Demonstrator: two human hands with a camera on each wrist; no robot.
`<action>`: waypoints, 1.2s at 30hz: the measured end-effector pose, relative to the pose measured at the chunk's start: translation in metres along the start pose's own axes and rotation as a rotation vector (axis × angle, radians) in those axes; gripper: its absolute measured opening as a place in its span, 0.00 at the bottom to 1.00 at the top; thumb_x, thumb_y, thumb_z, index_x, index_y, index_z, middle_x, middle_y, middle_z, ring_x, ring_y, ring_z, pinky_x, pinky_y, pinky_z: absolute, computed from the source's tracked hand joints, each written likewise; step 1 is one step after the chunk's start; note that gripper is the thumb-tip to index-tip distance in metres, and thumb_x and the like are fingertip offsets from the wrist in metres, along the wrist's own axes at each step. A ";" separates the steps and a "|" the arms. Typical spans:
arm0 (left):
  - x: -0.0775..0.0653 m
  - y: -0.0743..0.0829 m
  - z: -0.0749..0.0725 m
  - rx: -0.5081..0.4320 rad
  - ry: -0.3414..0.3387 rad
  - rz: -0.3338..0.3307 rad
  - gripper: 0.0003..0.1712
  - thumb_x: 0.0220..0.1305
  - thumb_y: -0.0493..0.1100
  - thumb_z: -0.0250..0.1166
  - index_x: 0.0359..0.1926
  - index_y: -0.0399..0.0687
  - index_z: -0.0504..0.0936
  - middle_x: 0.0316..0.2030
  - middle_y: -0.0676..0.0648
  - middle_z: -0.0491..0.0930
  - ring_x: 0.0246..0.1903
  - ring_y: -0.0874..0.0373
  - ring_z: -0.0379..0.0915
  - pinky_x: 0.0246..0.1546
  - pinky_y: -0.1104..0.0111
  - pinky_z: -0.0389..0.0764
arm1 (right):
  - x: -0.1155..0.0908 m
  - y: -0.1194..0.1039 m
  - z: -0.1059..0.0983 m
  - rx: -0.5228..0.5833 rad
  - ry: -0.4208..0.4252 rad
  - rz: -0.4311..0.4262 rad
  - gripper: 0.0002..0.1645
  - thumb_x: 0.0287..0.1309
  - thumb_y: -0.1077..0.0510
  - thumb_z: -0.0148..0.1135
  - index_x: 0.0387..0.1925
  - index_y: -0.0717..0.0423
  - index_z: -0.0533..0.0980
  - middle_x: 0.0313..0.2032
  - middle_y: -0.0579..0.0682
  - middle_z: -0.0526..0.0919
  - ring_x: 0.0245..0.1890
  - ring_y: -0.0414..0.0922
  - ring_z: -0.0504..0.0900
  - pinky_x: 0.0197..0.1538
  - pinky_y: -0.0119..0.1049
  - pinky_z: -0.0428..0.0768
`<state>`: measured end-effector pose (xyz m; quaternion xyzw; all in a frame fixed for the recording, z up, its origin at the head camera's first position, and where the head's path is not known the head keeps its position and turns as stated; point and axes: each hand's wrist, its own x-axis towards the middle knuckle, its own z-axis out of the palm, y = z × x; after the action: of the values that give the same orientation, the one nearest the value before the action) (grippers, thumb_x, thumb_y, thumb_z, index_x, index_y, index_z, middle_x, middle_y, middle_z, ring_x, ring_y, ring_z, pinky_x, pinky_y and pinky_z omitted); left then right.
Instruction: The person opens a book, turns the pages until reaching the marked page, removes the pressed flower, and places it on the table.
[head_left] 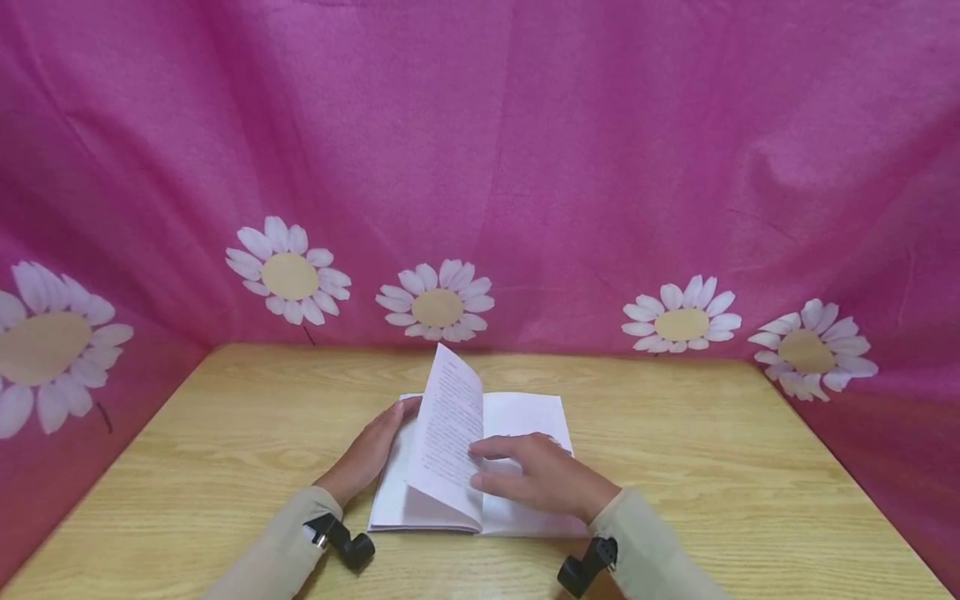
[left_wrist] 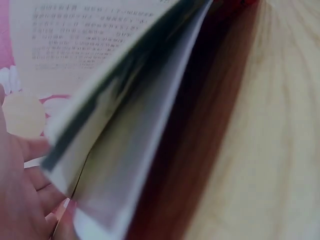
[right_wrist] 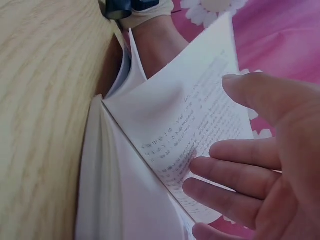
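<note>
"What is the right hand (head_left: 540,479) doing?"

"It is reaching in over the open book (head_left: 521,417), with its fingers extended, its thumb set apart, and nothing in its grasp. Its fingertips are pointing at a raised leaf (head_left: 447,437); I cannot tell whether they are touching it."

"And the left hand (head_left: 369,454)?"

"It is resting well apart from the right one, against the book's left edge. The leaf is partly hiding its fingertips, so I cannot tell whether it is gripping."

"How is the book lying?"

"It is lying open near the middle of the table (head_left: 225,467), between the two hands. The leaf is standing up near the spine, leaning left and showing printed lines too small to read."

"What is surrounding all this?"

"Beige sleeves (head_left: 270,546) are covering the forearms, each carrying a black wrist camera (head_left: 355,550). Beyond the wood-grained table, a pink cloth (head_left: 480,167) is hanging, displaying large white daisies (head_left: 437,308) with pale yellow centres."
</note>
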<state>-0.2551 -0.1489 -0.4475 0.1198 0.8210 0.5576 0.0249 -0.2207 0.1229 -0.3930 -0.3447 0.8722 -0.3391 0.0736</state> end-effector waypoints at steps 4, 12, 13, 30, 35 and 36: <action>-0.001 0.002 0.000 -0.008 0.009 -0.088 0.41 0.72 0.68 0.30 0.73 0.49 0.58 0.72 0.45 0.57 0.73 0.48 0.45 0.71 0.50 0.44 | 0.001 0.000 0.004 -0.019 -0.008 -0.019 0.32 0.59 0.35 0.60 0.59 0.46 0.76 0.55 0.40 0.80 0.56 0.37 0.75 0.61 0.40 0.72; -0.002 0.003 0.000 -0.037 0.018 -0.103 0.41 0.72 0.69 0.29 0.75 0.52 0.51 0.73 0.43 0.54 0.73 0.46 0.44 0.70 0.48 0.42 | 0.002 0.000 0.012 0.001 -0.042 -0.031 0.33 0.59 0.34 0.59 0.60 0.45 0.75 0.55 0.40 0.79 0.57 0.38 0.74 0.63 0.41 0.70; -0.002 0.002 0.000 -0.034 0.019 -0.103 0.40 0.72 0.68 0.29 0.75 0.51 0.51 0.73 0.43 0.54 0.73 0.46 0.44 0.70 0.48 0.42 | 0.002 0.000 0.012 0.003 -0.047 -0.028 0.33 0.59 0.34 0.60 0.60 0.45 0.74 0.55 0.40 0.79 0.57 0.38 0.74 0.63 0.41 0.70; 0.001 0.003 0.002 0.010 0.055 -0.082 0.34 0.76 0.56 0.40 0.75 0.47 0.47 0.74 0.40 0.50 0.73 0.45 0.43 0.71 0.49 0.43 | 0.002 -0.003 0.021 -0.076 -0.076 -0.128 0.29 0.61 0.38 0.60 0.57 0.50 0.75 0.53 0.43 0.79 0.53 0.38 0.75 0.60 0.37 0.71; 0.001 0.002 0.003 0.020 0.054 -0.041 0.37 0.75 0.53 0.48 0.75 0.48 0.44 0.74 0.41 0.48 0.72 0.44 0.46 0.70 0.50 0.48 | 0.003 -0.003 0.023 -0.093 -0.101 -0.127 0.30 0.61 0.37 0.59 0.57 0.49 0.75 0.56 0.44 0.77 0.58 0.39 0.73 0.64 0.40 0.69; 0.001 0.002 0.002 0.030 0.053 -0.037 0.39 0.74 0.53 0.50 0.76 0.49 0.43 0.74 0.41 0.48 0.72 0.43 0.47 0.70 0.49 0.48 | 0.003 -0.003 0.023 -0.099 -0.106 -0.121 0.30 0.61 0.36 0.58 0.57 0.49 0.74 0.58 0.44 0.76 0.59 0.40 0.72 0.65 0.40 0.68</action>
<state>-0.2553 -0.1459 -0.4462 0.0901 0.8317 0.5478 0.0114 -0.2131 0.1065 -0.4087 -0.4176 0.8603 -0.2807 0.0817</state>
